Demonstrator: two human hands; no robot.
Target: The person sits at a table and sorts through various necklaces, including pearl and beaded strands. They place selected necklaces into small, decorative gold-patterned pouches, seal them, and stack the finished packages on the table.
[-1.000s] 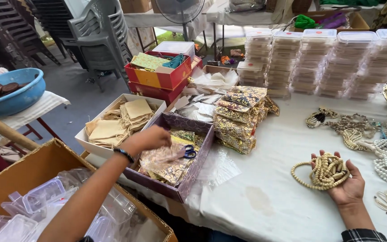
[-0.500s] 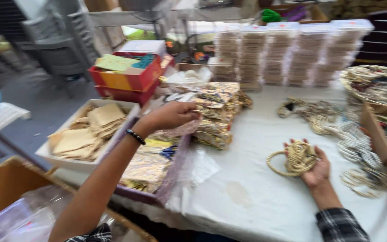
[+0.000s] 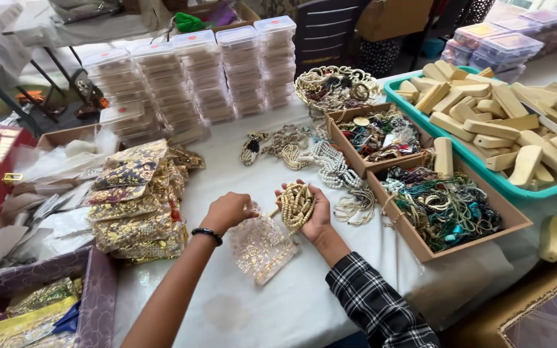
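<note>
**Beads and a thin little bag, held over the table**

Cream-coloured bead strings, bunched into a loose bundle (image 3: 296, 205), lie in the right hand (image 3: 314, 212), just above the white tablecloth (image 3: 278, 303). There is only one view, from the head camera looking down. The right hand is turned palm up, and its fingers (image 3: 322, 195) curl around the bundle like a cup. They are not squeezed tight.

Just beside the beads, the left hand (image 3: 228, 211) is closed in a pinch on the top edge of a see-through cloth bag with gold flower print (image 3: 260, 248). The rest of the bag lies flat on the cloth. A black bead bracelet (image 3: 207, 234) sits on the left wrist. The right arm wears a black and white checked sleeve (image 3: 375, 303).

The beads look hard and smooth, but the strings are floppy, so loops could slip out and hang down. I think it is best to hold them from under, in a cupped palm. The bag looks very light, soft and thin. It may snag or fold shut, so its top edge looks like the best place to pinch it.

Around the hands are a pile of gold patterned pouches (image 3: 138, 196), brown cardboard trays full of coloured necklaces (image 3: 443, 206), stacks of clear plastic boxes (image 3: 195, 77) and a green tray of pale wooden blocks (image 3: 498, 122).
</note>
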